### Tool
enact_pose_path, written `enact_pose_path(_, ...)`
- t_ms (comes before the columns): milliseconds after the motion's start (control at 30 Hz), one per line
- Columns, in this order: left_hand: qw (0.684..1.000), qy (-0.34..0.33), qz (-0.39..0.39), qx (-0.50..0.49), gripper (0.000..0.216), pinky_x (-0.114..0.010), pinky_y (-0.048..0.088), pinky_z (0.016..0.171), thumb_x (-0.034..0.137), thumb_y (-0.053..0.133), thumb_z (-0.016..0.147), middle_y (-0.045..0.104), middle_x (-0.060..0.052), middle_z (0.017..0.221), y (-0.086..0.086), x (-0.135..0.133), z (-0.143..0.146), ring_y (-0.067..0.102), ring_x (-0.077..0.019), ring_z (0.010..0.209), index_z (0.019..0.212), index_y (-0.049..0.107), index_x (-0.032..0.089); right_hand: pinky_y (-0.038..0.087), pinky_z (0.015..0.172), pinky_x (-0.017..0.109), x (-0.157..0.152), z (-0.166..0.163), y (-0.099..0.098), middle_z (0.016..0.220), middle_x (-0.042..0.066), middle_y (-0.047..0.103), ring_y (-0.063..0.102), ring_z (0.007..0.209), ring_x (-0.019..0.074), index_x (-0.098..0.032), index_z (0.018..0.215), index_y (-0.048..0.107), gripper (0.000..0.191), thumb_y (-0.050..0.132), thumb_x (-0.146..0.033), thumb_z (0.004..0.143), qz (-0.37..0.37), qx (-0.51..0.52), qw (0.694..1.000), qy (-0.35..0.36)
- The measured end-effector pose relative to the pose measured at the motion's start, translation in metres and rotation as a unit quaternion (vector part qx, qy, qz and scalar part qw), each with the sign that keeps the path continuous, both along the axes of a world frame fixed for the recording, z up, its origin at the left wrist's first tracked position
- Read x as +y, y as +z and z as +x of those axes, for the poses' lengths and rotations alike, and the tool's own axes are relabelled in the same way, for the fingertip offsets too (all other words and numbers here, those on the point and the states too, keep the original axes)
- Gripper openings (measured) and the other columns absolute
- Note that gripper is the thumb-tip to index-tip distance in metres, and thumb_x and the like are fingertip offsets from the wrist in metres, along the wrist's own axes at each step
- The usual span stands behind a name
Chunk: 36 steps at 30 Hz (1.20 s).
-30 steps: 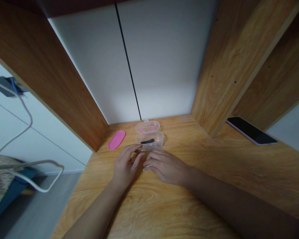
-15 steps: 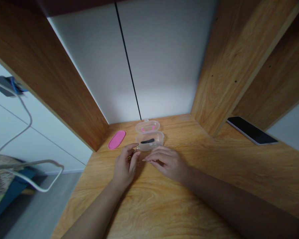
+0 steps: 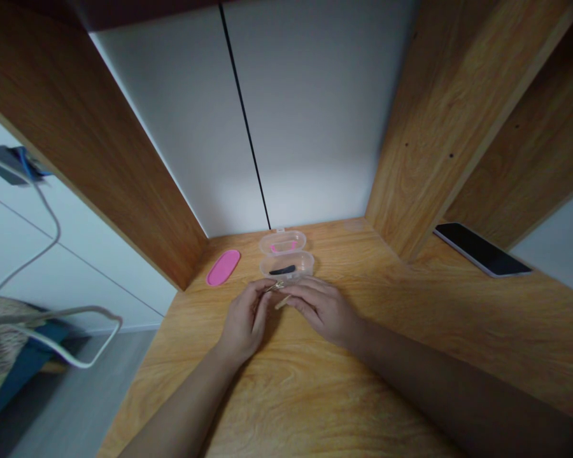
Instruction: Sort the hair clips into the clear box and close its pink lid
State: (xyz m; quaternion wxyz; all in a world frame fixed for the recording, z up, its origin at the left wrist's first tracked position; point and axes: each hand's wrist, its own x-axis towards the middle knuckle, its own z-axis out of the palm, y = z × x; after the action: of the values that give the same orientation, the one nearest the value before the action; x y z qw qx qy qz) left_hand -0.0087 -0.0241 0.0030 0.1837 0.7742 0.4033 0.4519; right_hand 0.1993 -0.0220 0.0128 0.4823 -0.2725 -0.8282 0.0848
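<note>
In front of me, my left hand pinches a small gold-coloured metal piece between thumb and fingers. Its exact kind is too small to make out. My right hand meets it from the other side, fingertips close to the metal piece. A short tan strip sticks out by the right thumb and fingers, which are pressed together. Just beyond both hands stands an open clear plastic case, its lid tipped back with pink marks on it. A dark, slim object lies inside the case.
A pink oval tray-like piece lies left of the case. On the right, a phone rests by the wooden upright. White panels close off the back. A pale cable hangs at far left, beyond the table.
My hands have come together, the right fingertips now reaching the metal piece. It has shifted slightly right and the tan strip now shows. A thin loop under the left hand no longer shows.
</note>
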Motion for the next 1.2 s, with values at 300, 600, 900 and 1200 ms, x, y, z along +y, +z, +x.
enact_pose_path(300, 1.0, -0.004, -0.002, 0.018, 0.012, -0.028, 0.056, 0.073, 0.026, 0.059, 0.096, 0.076, -0.005, 0.089, 0.006, 0.0, 0.0, 0.071, -0.0164, 0.078, 0.099, 0.069, 0.021, 0.058, 0.081, 0.031, 0.0, -0.001, -0.006, 0.096, 0.005, 0.075, 0.072, 0.089, 0.0192, -0.024, 0.107, 0.062, 0.022, 0.073, -0.024, 0.087, 0.01, 0.089, 0.995, -0.05)
enact_pose_path(600, 0.998, -0.042, 0.026, 0.026, 0.012, -0.026, 0.055, 0.073, 0.023, 0.06, 0.096, 0.076, -0.006, 0.091, 0.005, 0.001, 0.0, 0.071, -0.0159, 0.08, 0.101, 0.07, 0.021, 0.057, 0.07, 0.029, 0.0, -0.001, 0.0, 0.089, 0.006, 0.075, 0.07, 0.078, 0.0175, -0.022, 0.1, 0.069, 0.018, 0.076, -0.023, 0.084, -0.04, 0.14, 0.989, -0.026)
enact_pose_path(900, 0.996, -0.052, -0.016, 0.069, 0.021, -0.027, 0.055, 0.081, 0.022, 0.056, 0.097, 0.077, -0.006, 0.104, 0.006, 0.001, 0.003, 0.072, -0.017, 0.089, 0.112, 0.071, 0.022, 0.056, 0.079, 0.033, 0.0, -0.001, 0.005, 0.089, 0.006, 0.075, 0.07, 0.086, 0.019, -0.022, 0.1, 0.071, 0.01, 0.065, -0.019, 0.093, -0.017, 0.107, 0.994, 0.023)
enact_pose_path(1200, 0.998, -0.016, -0.046, 0.036, 0.023, -0.024, 0.051, 0.073, 0.031, 0.055, 0.099, 0.075, -0.006, 0.087, 0.006, 0.002, 0.002, 0.068, -0.0148, 0.075, 0.092, 0.073, 0.018, 0.049, 0.068, 0.026, -0.001, 0.002, -0.007, 0.08, 0.002, 0.065, 0.063, 0.072, 0.0145, -0.022, 0.103, 0.056, 0.016, 0.042, -0.03, 0.104, -0.155, 0.099, 0.983, 0.001)
